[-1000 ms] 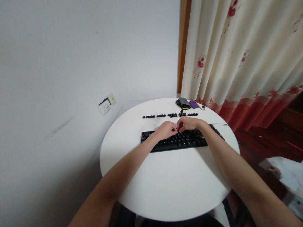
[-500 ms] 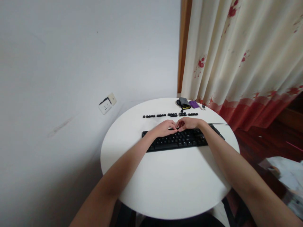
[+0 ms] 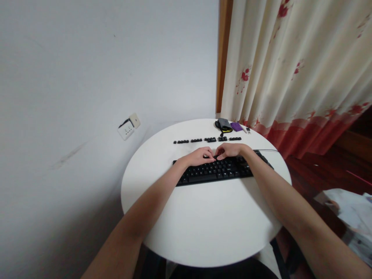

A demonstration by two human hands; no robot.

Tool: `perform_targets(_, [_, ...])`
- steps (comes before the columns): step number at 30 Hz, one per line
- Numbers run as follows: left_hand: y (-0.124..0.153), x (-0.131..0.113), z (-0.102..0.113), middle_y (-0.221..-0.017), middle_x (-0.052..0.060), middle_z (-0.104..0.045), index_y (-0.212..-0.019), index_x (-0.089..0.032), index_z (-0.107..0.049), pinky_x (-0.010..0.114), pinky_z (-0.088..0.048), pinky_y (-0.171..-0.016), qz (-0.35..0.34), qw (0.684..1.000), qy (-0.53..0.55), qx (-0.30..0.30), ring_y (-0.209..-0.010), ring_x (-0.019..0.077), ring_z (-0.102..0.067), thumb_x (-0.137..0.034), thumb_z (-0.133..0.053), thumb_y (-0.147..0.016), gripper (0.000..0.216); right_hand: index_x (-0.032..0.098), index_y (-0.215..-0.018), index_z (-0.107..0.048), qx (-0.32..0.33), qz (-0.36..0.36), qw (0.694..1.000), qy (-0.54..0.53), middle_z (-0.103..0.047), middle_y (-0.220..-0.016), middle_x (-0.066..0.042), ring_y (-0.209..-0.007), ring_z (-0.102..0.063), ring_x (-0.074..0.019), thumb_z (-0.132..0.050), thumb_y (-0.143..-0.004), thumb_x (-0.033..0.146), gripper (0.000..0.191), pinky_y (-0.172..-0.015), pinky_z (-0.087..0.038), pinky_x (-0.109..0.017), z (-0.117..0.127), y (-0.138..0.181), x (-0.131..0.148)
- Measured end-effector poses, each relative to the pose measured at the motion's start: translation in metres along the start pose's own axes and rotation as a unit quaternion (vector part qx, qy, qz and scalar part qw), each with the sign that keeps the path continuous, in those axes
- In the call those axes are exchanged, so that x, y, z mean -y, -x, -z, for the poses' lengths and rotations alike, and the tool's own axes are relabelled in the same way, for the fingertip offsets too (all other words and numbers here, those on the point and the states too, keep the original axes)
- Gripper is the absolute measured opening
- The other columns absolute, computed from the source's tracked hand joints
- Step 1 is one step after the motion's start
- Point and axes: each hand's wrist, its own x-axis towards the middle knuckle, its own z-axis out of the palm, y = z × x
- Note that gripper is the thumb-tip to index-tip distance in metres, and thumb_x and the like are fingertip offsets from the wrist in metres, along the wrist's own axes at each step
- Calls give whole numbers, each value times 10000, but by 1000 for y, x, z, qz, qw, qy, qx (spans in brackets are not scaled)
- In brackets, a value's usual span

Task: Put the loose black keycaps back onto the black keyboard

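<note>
A black keyboard (image 3: 215,172) lies across the middle of a round white table (image 3: 203,217). My left hand (image 3: 197,156) and my right hand (image 3: 231,150) rest together over the keyboard's far edge, fingertips meeting. Both hands are curled in a pinch around a small dark piece between them; I cannot make out what it is. Beyond the keyboard, a row of loose black keycaps (image 3: 207,140) lies in short groups on the table.
At the table's far edge sit a grey and yellow pouch (image 3: 224,126), a purple item (image 3: 236,126) and a small white piece (image 3: 245,130). A cable (image 3: 269,150) runs right from the keyboard. A wall socket (image 3: 128,128) is left; a curtain (image 3: 290,77) hangs right.
Both hands have stayed pinched together at the keyboard's far edge, shifting slightly away from me. The view has tilted a little; nothing else on the table has moved.
</note>
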Motion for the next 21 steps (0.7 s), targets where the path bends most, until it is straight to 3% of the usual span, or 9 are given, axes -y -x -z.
perform_targets(9, [0,-2,-3,-1024,53,-643,-873,-216,-769,301,-459,-890,31,999,4,-15,-926,164,-595,-358,-662,-848,179,158,-959,-741,-6,-13,1000,26,-741,-915,-64,-827,-642,-204,-780,-636,453,439,-772,-479,-279,1,-3,0])
perform_targets(14, [0,-2,-3,-1013,51,-644,-863,-213,-768,281,-467,-856,11,1000,2,-23,-903,154,-601,-366,-655,-854,191,173,-936,-745,-17,-22,998,59,-742,-913,-59,-830,-642,-211,-801,-613,414,407,-750,-482,-274,0,-4,0])
perform_targets(21, [1,0,-4,-1023,59,-644,-847,-186,-754,264,-476,-816,12,999,20,-35,-879,146,-607,-360,-641,-858,208,153,-944,-728,-14,4,1000,28,-732,-896,-54,-807,-627,-192,-778,-633,456,437,-766,-473,-280,-1,-3,-5])
